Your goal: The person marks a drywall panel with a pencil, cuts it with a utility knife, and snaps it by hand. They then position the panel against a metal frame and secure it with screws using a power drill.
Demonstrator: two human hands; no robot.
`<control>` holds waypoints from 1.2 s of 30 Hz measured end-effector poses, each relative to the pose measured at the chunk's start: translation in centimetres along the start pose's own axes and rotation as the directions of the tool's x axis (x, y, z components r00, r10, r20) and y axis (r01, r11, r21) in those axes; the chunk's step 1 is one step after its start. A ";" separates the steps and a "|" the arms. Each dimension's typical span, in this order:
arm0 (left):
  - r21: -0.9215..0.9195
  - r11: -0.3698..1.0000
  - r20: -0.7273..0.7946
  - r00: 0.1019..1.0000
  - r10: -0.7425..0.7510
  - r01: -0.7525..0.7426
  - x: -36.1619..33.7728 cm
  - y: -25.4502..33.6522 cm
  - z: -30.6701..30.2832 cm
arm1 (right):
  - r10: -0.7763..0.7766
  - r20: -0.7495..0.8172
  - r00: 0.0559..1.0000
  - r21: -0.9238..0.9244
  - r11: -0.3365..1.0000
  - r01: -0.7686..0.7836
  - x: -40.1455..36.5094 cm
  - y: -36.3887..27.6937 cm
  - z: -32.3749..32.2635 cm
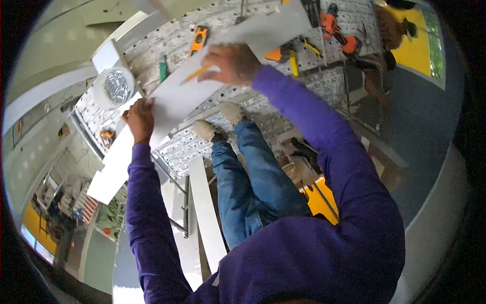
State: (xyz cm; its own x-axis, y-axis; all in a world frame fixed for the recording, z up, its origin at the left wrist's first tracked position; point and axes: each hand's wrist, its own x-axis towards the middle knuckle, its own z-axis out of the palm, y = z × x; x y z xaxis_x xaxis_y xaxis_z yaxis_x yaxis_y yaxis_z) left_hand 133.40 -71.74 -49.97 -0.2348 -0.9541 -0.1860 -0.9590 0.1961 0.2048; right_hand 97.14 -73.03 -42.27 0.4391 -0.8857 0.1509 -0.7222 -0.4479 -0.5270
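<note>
A long white board (pixel 174 109) lies slantwise across my front, from lower left to upper right. My left hand (pixel 139 120) grips its near part, with the fingers closed at the edge. Above the middle of the board my right hand (pixel 234 63), slightly blurred, is closed on a thin orange-yellow pencil (pixel 197 73) whose tip points down left to the board. Left of the board stands a round white tub (pixel 104 91) full of metal screws (pixel 117 87). Beyond the board are a small orange level (pixel 199 40) and a green-handled tool (pixel 162 70).
My feet are on a perforated metal scaffold platform (pixel 177 154), with its edge near my shoes. An orange and black power drill (pixel 331 25), yellow-handled pliers (pixel 312 47) and a yellow tool (pixel 293 64) lie at right. Another white strip (pixel 206 207) leans beside my legs. Floor shows far below.
</note>
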 end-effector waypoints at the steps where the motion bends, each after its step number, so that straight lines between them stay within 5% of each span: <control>1: 0.018 1.000 0.028 1.000 -0.010 0.009 0.5 0.1 -0.5 | 0.129 0.064 0.990 0.048 0.990 -0.132 -2.6 -0.9 -0.4; 3: 0.010 0.998 -0.033 0.997 0.066 -0.066 1.3 -2.7 1.2 | 0.313 0.074 0.947 0.110 0.941 -0.320 -8.7 -1.2 -0.4; 4: -0.083 0.996 0.039 0.999 -0.037 0.040 1.9 -1.7 0.0 | 0.426 0.112 0.898 0.114 0.892 -0.438 -11.9 -0.6 0.0; 6: -0.303 0.953 0.019 1.000 -0.024 0.029 3.3 -6.2 3.7 | 0.752 0.186 0.633 0.163 0.611 -0.774 -18.2 2.9 0.8; 8: -0.233 0.968 0.073 0.994 -0.084 0.099 3.8 -2.7 0.7 | 0.848 -0.032 0.529 0.123 0.528 -0.840 -23.3 7.0 0.9; 9: -0.279 0.956 0.080 0.994 -0.075 0.094 4.0 -2.9 0.9 | 0.817 -0.186 0.545 0.075 0.565 -0.822 -25.1 9.1 0.8; 11: -0.342 0.936 0.074 0.996 -0.055 0.078 4.5 -3.6 1.6 | 0.812 -0.241 0.531 -0.065 0.532 -0.844 -26.6 12.6 -0.1; 14: -0.385 0.922 0.044 0.998 -0.036 0.050 4.6 -3.5 1.8 | 0.805 -0.113 0.582 -0.167 0.562 -0.810 -21.6 13.7 -3.7; 18: -0.243 0.962 0.093 0.990 -0.102 0.122 4.5 -0.2 -1.2 | 0.637 -0.100 0.764 -0.111 0.756 -0.645 -18.0 17.4 -2.6; 21: -0.193 0.981 0.032 0.999 -0.024 0.030 4.7 -0.7 -0.5 | 0.758 0.027 0.652 0.106 0.646 -0.756 -18.8 20.4 -3.9; 22: -0.164 0.986 -0.001 1.000 0.021 -0.021 4.6 -0.7 -0.4 | 0.800 0.025 0.600 0.320 0.562 -0.763 -19.3 21.0 -4.3; 24: -0.256 0.967 -0.009 1.000 0.004 -0.007 4.5 0.0 -0.9 | 0.725 -0.085 0.684 -0.012 0.685 -0.728 -20.8 22.5 -6.5; 26: -0.281 0.954 0.042 0.995 -0.096 0.104 4.5 0.8 -1.6 | 0.854 -0.255 0.454 -0.222 0.406 -0.887 -23.3 24.7 -6.7; 27: -0.183 0.983 -0.046 0.999 0.000 -0.008 4.5 -0.2 -0.4 | 0.874 -0.268 0.406 -0.312 0.320 -0.894 -24.9 26.7 -6.5; 28: -0.205 0.975 -0.008 0.995 -0.095 0.091 4.7 0.9 -1.4 | 0.891 -0.280 0.356 -0.399 0.230 -0.888 -26.5 28.5 -6.4; 36: -0.171 0.983 -0.002 0.998 -0.067 0.066 4.3 1.5 -1.9 | 0.919 -0.285 0.271 -0.345 0.166 -0.924 -28.9 33.5 -4.5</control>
State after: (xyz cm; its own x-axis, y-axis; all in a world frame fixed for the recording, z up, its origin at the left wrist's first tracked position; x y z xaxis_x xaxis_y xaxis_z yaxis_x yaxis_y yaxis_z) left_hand 131.29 -75.95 -48.68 -0.1694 -0.9656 -0.1973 -0.9309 0.0910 0.3537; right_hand 57.82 -62.99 -60.49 -0.6969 -0.6871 -0.2055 -0.7098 0.7017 0.0615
